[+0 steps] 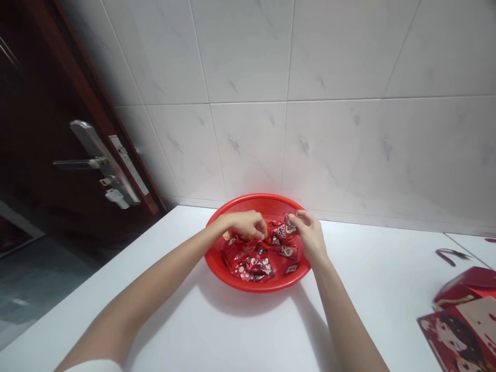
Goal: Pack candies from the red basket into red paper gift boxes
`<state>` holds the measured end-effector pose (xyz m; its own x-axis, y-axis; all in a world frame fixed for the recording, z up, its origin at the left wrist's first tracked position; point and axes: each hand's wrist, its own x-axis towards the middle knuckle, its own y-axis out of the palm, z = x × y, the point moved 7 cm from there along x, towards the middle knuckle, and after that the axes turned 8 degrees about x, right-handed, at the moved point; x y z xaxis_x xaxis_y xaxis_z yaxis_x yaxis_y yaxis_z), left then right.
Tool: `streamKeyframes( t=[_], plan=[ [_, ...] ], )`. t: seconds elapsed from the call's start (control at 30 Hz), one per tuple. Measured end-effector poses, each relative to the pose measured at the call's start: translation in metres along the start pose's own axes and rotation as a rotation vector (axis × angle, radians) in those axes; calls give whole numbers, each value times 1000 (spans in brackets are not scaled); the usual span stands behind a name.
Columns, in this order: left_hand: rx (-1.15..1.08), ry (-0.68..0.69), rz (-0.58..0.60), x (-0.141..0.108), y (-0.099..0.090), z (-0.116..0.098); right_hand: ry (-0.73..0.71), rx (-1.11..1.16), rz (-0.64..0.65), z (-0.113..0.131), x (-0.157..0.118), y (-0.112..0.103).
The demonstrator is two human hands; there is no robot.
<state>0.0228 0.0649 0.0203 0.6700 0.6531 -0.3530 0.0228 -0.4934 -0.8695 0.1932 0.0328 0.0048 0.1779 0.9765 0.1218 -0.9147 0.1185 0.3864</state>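
A round red plastic basket (260, 287) with perforated sides stands on the white table near the tiled wall. Red-wrapped candies (251, 266) lie scattered inside it. My left hand (250, 225) reaches over the left rim into the basket, its fingers curled down among the candies; what is under its fingertips is hidden. At the right side of the basket, my right hand (310, 235) pinches a small red candy packet (291, 222) between thumb and fingers, just above the other candies.
On the right of the white table (368, 279) are a dark red box (467, 284), a red printed card or box (449, 330) and a dark red cord (451, 254). Behind rises the tiled wall (248, 150). A dark brown door (42, 129) with a metal handle and keys is at left.
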Motion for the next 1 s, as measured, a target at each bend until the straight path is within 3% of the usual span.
streamKeyframes(
  t=[0.13,0.2,0.27,0.37,0.47,0.53,0.73,1.0],
  plan=[
    [108,-229,148,-35,25,24,24,-16,-3,-1,-1,0],
    [127,-319,164,-48,32,34,58,-11,0,-1,-2,1],
    [121,-322,139,-53,33,35,84,-10,10,-2,-3,3],
    [173,-271,2,-49,25,31,86,-12,10,-2,-3,3],
    [229,-335,-184,-37,9,36,79,-17,3,-3,-2,2],
    [246,-381,-226,-26,5,44,81,-17,7,-4,-1,2],
    [233,-376,-73,0,16,65,89,-6,-18,-3,-1,2],
    [13,-338,-30,2,29,74,78,-6,-19,-1,-2,2]
  ],
)
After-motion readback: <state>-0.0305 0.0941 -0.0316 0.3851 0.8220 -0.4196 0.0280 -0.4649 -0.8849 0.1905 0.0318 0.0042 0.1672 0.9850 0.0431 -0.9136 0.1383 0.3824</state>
